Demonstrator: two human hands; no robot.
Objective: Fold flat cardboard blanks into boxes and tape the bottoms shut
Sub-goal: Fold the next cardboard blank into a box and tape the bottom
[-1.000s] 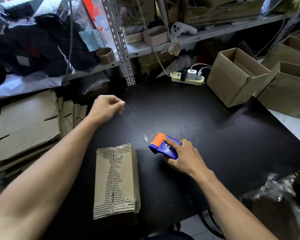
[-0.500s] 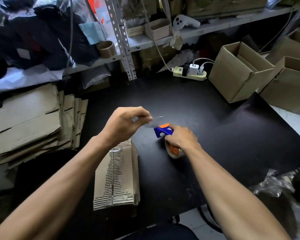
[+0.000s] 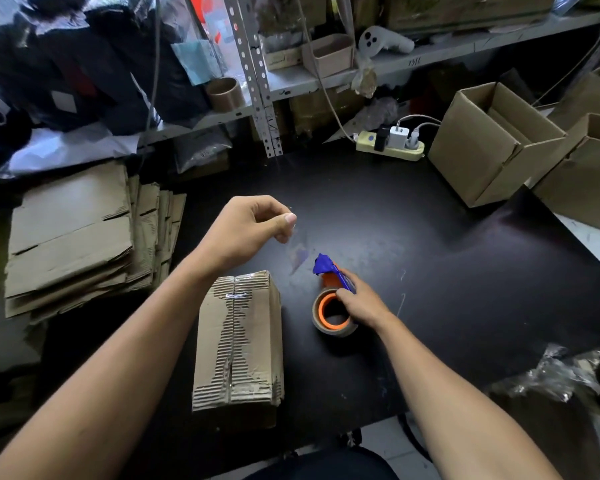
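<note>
Tape dispenser (image 3: pixel 333 296) tipped since 1 s ago: then lying under the right hand (image 3: pixel 362 301), now up on edge, orange core facing up. Left hand (image 3: pixel 246 233) came back from far-left of the table toward the dispenser, pinching what looks like clear tape (image 3: pixel 297 251).

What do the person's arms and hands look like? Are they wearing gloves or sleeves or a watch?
No gloves, no sleeves, no watch. Both forearms are bare all the way to the bottom edge of the picture. The left hand and the right hand are bare too, with no rings or bracelets that show. The left thumbnail looks short and plain.
</note>
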